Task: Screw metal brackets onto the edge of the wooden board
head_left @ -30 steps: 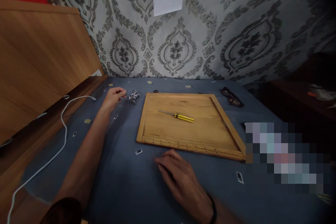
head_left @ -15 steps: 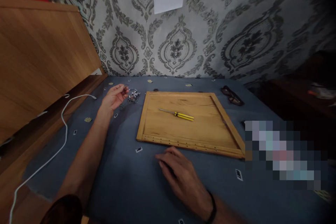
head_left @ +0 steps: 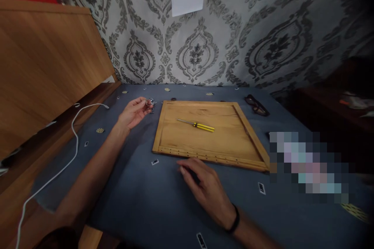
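Note:
My left hand is raised at the left of the wooden panel, palm partly turned up. Its thumb and fingertips are pinched together, and what they hold is too small to make out. Just behind the fingertips lies a pile of small metal pieces, mostly covered by the hand. My right hand hovers or rests at the panel's front edge, fingers loosely bent, a gap beside the thumb and nothing visible in it. On the framed wooden panel lies a yellow-and-black screwdriver, its shaft pointing left. Small dark holes run along the panel's front rail.
Dark glasses lie behind the panel's right side. A blurred-out object is at the right. A white cable runs down the left, beside a wooden cabinet. Patterned wallpaper rises behind the blue cloth.
My left hand has moved right, now covering more of the metal pile. My right hand has stayed nearly in place by the panel. The view has shifted slightly.

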Action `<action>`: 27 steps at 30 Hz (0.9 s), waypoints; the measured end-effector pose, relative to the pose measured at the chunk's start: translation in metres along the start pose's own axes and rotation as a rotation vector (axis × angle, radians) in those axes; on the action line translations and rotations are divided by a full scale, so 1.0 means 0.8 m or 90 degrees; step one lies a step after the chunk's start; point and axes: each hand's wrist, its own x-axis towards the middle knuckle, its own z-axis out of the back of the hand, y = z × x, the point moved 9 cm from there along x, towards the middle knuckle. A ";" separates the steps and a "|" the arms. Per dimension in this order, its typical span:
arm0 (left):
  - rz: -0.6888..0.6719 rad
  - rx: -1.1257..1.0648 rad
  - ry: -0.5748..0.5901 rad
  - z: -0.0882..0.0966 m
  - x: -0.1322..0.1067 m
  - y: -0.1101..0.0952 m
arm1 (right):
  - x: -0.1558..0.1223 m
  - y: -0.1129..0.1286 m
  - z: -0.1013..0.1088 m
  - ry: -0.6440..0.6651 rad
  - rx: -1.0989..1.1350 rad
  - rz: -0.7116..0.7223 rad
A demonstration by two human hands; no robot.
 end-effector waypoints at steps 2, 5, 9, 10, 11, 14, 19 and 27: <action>-0.003 0.072 -0.013 0.014 -0.004 0.006 | 0.000 -0.002 0.000 0.001 0.001 -0.010; 0.000 0.208 -0.050 0.044 0.003 0.015 | -0.001 -0.003 -0.003 0.011 0.004 -0.016; 0.014 0.405 -0.105 0.086 0.030 0.022 | -0.002 -0.003 -0.008 0.024 0.006 -0.016; 0.017 0.450 -0.114 0.093 0.037 0.023 | -0.002 -0.003 -0.009 0.026 0.005 -0.018; 0.020 0.492 -0.119 0.099 0.043 0.023 | -0.002 -0.003 -0.009 0.028 0.004 -0.019; 0.031 0.595 -0.122 0.116 0.054 0.023 | -0.002 -0.005 -0.008 0.031 0.003 -0.023; 0.059 0.699 -0.122 0.147 0.046 0.020 | -0.001 -0.006 -0.009 0.039 0.005 -0.028; 0.086 0.718 -0.027 0.149 0.015 0.049 | -0.003 -0.008 -0.011 0.042 0.011 -0.023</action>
